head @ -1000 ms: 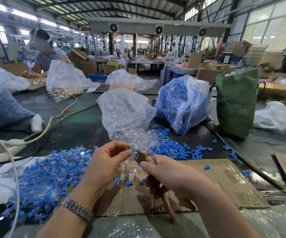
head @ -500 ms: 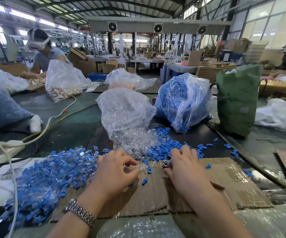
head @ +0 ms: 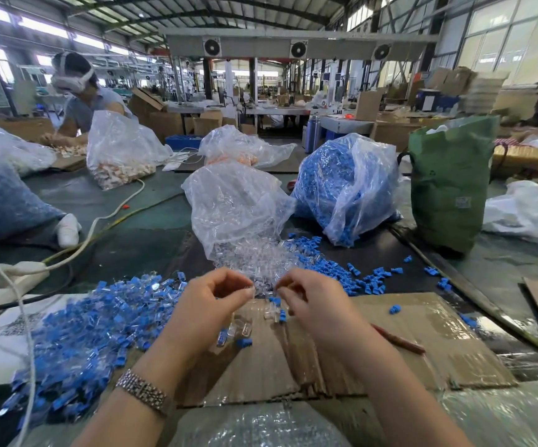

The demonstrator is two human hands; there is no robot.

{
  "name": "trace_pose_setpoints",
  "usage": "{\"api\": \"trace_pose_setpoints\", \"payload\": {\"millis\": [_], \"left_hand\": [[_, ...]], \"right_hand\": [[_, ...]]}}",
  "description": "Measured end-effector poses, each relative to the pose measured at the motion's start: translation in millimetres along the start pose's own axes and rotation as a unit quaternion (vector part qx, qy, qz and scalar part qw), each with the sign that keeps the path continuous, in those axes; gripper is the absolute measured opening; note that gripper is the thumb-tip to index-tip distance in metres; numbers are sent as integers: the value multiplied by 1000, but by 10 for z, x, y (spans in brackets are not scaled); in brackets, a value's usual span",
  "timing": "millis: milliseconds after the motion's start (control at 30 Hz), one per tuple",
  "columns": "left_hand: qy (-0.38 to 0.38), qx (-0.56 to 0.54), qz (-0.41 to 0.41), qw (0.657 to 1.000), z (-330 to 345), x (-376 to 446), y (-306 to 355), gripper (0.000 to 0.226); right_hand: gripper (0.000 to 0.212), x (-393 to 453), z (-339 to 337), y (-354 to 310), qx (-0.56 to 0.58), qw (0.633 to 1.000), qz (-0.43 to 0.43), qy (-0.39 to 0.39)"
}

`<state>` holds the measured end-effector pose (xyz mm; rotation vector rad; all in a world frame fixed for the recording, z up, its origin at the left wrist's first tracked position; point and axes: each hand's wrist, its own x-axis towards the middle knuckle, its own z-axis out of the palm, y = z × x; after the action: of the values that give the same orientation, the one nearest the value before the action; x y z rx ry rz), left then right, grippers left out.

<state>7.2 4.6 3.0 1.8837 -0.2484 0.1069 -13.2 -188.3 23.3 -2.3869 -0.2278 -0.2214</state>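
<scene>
Left hand (head: 209, 304) pinches a clear piece (head: 250, 289), barely visible. Right hand (head: 314, 306) at its 3 o'clock, fingers curled; can't tell if it holds anything.

My left hand (head: 209, 304) pinches a clear piece (head: 250, 289) over the cardboard (head: 406, 333), just short of the clear pile (head: 254, 262). My right hand (head: 316, 304) hangs just beside it, fingers curled; I cannot tell whether they hold anything. A blue pile (head: 83, 333) lies left, a red stick (head: 396, 339) right.
</scene>
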Motion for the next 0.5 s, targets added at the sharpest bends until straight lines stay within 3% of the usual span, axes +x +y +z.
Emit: {"api": "trace_pose_setpoints", "payload": {"millis": [167,300,500], "left_hand": [[-71,-172,-67,980,-79,6,-28,18],[-88,-244,-82,962,-93,16,-48,23],[-124,-269,-103,949,-91,25,-67,22]], "right_hand": [[7,79,51,22,217,973,-11,73],[12,38,177,97,255,962,-35,91],[22,-9,209,109,231,962,-90,117]]}}
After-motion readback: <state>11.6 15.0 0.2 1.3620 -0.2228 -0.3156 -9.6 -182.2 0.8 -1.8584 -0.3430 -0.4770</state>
